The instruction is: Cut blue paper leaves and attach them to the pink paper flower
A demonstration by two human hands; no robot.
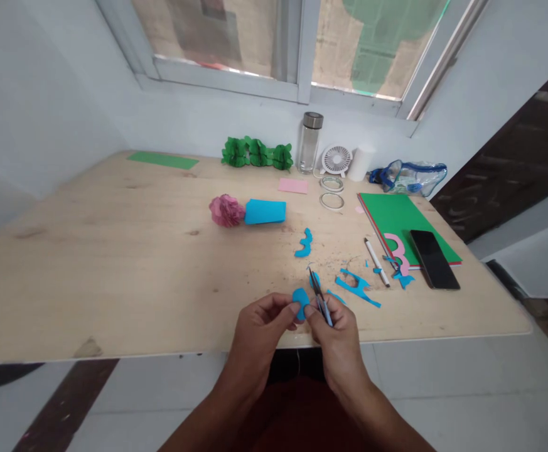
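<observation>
My left hand (pixel 262 326) pinches a small rounded piece of blue paper (pixel 300 301) between thumb and fingers, just above the table's front edge. In my right hand (pixel 339 333) is a pair of scissors (pixel 321 299), its blades pointing away from me. The right thumb also touches the blue piece's lower edge. Beyond the hands lies a wavy blue paper scrap (pixel 306 243). A larger blue offcut (pixel 361 287) lies to the right of the scissors. Another bit of blue paper sits partly hidden behind the blades.
Rightward are a white pen (pixel 376 261), a pink scrap (pixel 400 256), a phone (pixel 434 258) and green sheets (pixel 400 220). Farther back are a pink paper flower (pixel 226 210), folded blue paper (pixel 265 211), tape rolls (pixel 332 201), a glass bottle (pixel 309 147) and a fan (pixel 336 160).
</observation>
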